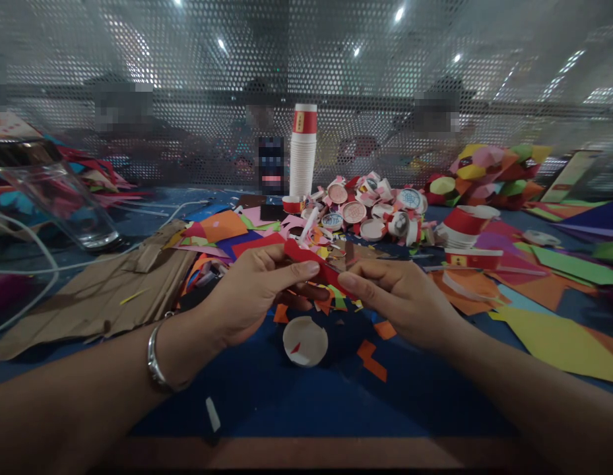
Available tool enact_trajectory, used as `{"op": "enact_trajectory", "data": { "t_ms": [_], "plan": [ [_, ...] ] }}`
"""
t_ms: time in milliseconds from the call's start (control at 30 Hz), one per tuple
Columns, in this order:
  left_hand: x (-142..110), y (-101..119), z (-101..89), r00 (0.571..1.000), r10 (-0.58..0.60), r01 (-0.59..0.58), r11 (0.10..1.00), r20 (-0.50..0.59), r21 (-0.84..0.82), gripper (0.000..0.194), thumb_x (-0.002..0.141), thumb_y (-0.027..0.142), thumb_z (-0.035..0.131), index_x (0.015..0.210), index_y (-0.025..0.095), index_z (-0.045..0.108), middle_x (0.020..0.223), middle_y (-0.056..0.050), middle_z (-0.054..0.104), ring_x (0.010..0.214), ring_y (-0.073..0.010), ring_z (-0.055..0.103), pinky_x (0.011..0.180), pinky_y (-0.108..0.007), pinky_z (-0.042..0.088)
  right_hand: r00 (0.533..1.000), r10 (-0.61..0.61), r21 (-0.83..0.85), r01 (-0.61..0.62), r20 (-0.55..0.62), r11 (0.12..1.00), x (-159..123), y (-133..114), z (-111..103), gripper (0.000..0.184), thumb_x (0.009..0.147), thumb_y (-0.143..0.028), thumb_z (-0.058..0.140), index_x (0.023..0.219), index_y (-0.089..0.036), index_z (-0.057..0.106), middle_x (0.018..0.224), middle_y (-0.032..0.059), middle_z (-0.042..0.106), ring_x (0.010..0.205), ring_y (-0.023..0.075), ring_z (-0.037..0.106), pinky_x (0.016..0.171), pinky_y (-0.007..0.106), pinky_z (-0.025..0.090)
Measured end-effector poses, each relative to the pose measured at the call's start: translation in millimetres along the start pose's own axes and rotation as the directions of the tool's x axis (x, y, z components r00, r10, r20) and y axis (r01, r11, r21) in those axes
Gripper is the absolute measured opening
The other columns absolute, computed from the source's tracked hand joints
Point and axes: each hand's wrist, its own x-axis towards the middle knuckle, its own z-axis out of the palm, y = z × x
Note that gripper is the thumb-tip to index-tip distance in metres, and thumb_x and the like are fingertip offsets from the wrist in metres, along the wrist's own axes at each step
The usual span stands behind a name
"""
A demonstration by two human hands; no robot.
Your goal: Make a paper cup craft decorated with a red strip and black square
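- Over the near-middle of the bench, both hands are on one red piece, which spans the gap between them, raised off the surface.
- Left hand: grasping the red piece, thumb on top, fingers curled below. Silver bracelet on that wrist.
- Right hand: pinching the other end, thumb toward the left hand. Can't make out the fold or exact shape of the piece; the fingers cover part of it.
- Just below the hands: round pale disc lying on the bench, small red scrap on it. Orange scraps to its right, white scrap nearer the left forearm.
- Beyond the hands: heap of cut cup pieces, round bottoms and curled strips mixed. Tall upright cup stack behind, red cup on top.
- Left side: flattened cardboard, glass container past it, looks tilted.
- Right side: red-and-white cups, yellow sheet among other coloured paper, multicoloured paper cluster farther back.
- Backdrop: perforated screen.
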Motion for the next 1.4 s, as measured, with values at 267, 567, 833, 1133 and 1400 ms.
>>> {"op": "enact_trajectory", "data": {
  "t_ms": [267,567,833,1133,1400],
  "plan": [
    [-0.8,0.8,1.8,0.999,-0.025,0.024,0.999,0.034,0.023,0.014,0.083,0.027,0.085,0.084,0.016,0.076,0.075,-0.004,0.080,0.059,-0.0117,0.072,0.052,-0.018,0.052,0.999,-0.040,-0.001,0.040,0.001,0.999,-1.2,-2.5,0.3,0.063,0.097,-0.073,0.056,0.062,-0.022,0.045,0.060,-0.0048,0.037,0.057,0.0111,0.033,0.054,0.029,0.028],
    [-1.4,-2.4,1.3,0.997,-0.041,0.040,0.999,0.069,0.023,0.014,0.083,0.026,0.087,0.089,0.016,0.079,0.077,-0.004,0.081,0.067,-0.0125,0.076,0.057,-0.016,0.057,0.999,-0.016,-0.006,0.016,0.035,1.000,-1.8,-0.3,0.3,0.058,0.098,-0.068,0.057,0.065,-0.021,0.048,0.062,-0.0041,0.038,0.059,0.0115,0.036,0.055,0.029,0.028],
    [-2.4,-1.0,2.3,0.999,-0.037,0.037,0.999,0.022,-0.008,0.013,0.086,0.025,0.083,0.086,0.017,0.073,0.077,-0.004,0.082,0.066,-0.0149,0.079,0.056,-0.017,0.060,0.999,-0.042,-0.026,0.042,0.001,0.999,0.1,2.3,0.3,0.061,0.099,-0.070,0.055,0.063,-0.021,0.046,0.063,-0.0042,0.038,0.060,0.0112,0.036,0.056,0.028,0.030],
    [-1.3,-1.4,-1.5,1.000,-0.002,0.001,0.999,0.025,0.042,0.011,0.089,0.024,0.080,0.089,0.016,0.073,0.073,-0.004,0.081,0.066,-0.0127,0.078,0.057,-0.015,0.059,0.998,-0.056,-0.014,0.056,0.001,0.998,-0.8,2.4,-0.7,0.061,0.099,-0.069,0.055,0.063,-0.021,0.044,0.062,-0.0052,0.035,0.059,0.0107,0.034,0.055,0.029,0.029],
    [-2.6,-0.7,4.1,1.000,-0.019,0.019,0.999,-0.006,0.050,0.014,0.086,0.025,0.081,0.082,0.015,0.070,0.068,-0.005,0.080,0.058,-0.0120,0.074,0.052,-0.015,0.056,0.998,-0.062,-0.001,0.062,0.000,0.998,0.1,1.4,0.6,0.062,0.099,-0.069,0.055,0.062,-0.021,0.044,0.061,-0.0049,0.038,0.058,0.0105,0.035,0.054,0.029,0.028]
  ]
}}
